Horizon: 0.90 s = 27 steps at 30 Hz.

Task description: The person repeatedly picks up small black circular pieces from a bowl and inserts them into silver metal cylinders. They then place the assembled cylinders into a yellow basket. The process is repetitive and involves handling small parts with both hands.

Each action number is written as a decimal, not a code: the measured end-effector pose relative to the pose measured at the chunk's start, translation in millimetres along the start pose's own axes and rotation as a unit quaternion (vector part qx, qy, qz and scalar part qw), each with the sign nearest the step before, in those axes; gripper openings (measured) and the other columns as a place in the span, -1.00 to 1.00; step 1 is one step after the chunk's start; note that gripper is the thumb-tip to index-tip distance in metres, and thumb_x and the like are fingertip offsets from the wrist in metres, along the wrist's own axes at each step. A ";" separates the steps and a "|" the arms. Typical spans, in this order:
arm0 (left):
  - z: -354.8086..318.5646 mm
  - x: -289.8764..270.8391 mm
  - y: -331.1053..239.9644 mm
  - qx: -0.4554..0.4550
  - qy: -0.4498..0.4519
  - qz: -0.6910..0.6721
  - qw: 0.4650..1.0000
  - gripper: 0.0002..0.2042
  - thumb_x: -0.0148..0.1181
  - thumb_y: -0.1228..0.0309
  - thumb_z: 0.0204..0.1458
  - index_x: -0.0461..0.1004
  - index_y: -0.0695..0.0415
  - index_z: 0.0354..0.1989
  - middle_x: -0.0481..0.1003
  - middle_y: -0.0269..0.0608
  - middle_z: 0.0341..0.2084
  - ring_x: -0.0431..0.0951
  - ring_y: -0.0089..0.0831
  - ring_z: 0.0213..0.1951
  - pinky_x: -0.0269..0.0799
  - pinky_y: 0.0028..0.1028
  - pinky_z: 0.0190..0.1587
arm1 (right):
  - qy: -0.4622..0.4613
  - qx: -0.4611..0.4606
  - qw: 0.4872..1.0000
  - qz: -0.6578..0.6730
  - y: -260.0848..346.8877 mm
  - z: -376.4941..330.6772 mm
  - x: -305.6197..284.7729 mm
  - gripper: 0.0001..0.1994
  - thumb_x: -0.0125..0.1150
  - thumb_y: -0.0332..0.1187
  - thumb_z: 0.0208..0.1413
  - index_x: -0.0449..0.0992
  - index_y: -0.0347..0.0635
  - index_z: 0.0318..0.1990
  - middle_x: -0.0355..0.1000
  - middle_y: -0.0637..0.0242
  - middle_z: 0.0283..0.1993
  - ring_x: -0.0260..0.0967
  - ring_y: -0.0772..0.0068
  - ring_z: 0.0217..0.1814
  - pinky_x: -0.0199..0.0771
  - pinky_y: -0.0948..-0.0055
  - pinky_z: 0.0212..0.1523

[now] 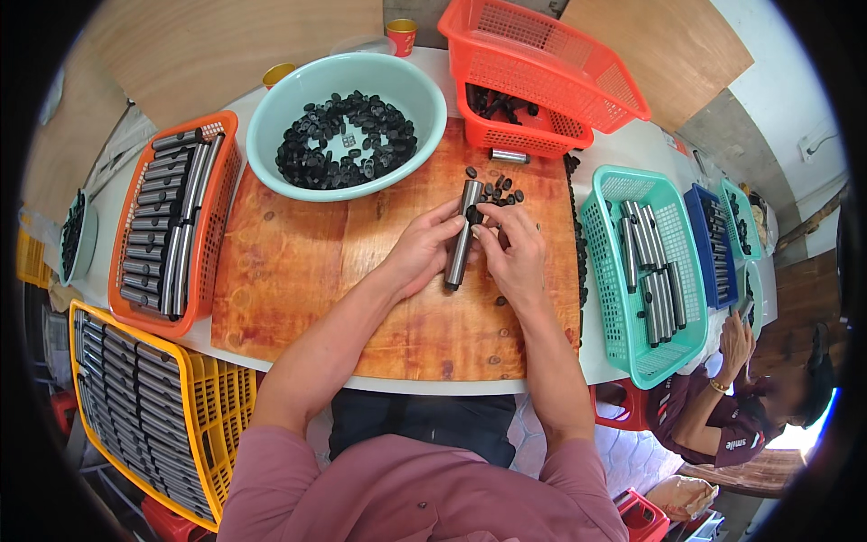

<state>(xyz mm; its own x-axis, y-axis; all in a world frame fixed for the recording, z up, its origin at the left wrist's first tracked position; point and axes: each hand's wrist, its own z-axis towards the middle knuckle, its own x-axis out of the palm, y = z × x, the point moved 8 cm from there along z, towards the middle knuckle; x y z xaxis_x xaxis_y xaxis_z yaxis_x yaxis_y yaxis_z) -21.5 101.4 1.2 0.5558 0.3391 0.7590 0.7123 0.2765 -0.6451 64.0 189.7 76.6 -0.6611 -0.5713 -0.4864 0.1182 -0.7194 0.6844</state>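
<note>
Person wears a dusty-pink top, sleeves pushed up past the elbows, forearms bare, dark trousers below; left hand [417,256] and right hand [515,257] bare, ungloved.

A person's left hand [417,251] and right hand [513,253] together hold a grey metal tube [461,237] upright-ish over a wooden board [298,271]. Small black caps [501,190] lie loose just beyond the fingers, and more fill a pale green bowl [348,86]. An orange basket [217,226] of tubes sits left, a teal basket [605,298] right. The right fingertips may pinch a cap; it is too small to tell.
</note>
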 end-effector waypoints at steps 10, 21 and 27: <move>-4.8 2.5 1.8 -0.020 -0.004 0.021 1.000 -0.59 -0.11 0.46 0.40 0.23 0.25 0.38 0.49 -0.13 0.03 0.59 -0.39 -0.04 0.61 -0.34 -0.03 | -0.013 -0.058 0.998 -0.025 1.4 -2.4 1.3 -0.74 0.37 -0.59 0.03 0.64 -0.24 -0.08 0.48 0.20 -0.30 0.52 0.29 -0.36 0.53 0.40 -0.41; -7.9 1.3 -0.6 -0.024 -0.028 0.057 0.998 -0.68 0.03 0.26 0.38 0.42 0.17 0.17 0.57 -0.29 -0.26 0.59 -0.53 -0.36 0.56 -0.52 -0.29 | -0.019 -0.118 0.993 -0.017 16.5 -2.5 5.8 -0.67 0.41 -0.50 0.00 0.62 -0.16 -0.02 0.48 0.23 -0.25 0.48 0.35 -0.41 0.47 0.41 -0.41; -14.6 6.8 4.1 -0.068 -0.028 0.056 0.996 -0.63 -0.09 0.16 0.37 0.45 0.23 0.02 0.50 -0.27 -0.50 0.45 -0.55 -0.59 0.38 -0.55 -0.55 | -0.028 0.145 0.974 0.173 -25.2 -2.2 -1.3 -0.65 0.32 -0.48 0.16 0.54 -0.27 0.11 0.49 0.31 -0.11 0.40 0.62 -0.36 0.42 0.60 -0.36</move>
<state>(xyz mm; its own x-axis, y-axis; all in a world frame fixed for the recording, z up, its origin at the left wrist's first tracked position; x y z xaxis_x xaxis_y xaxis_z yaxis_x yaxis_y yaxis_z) -8.6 91.7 5.0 0.6133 0.4124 0.6736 0.7004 0.1104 -0.7052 63.5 207.7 58.7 -0.6592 -0.7313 -0.1752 0.1318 -0.3418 0.9305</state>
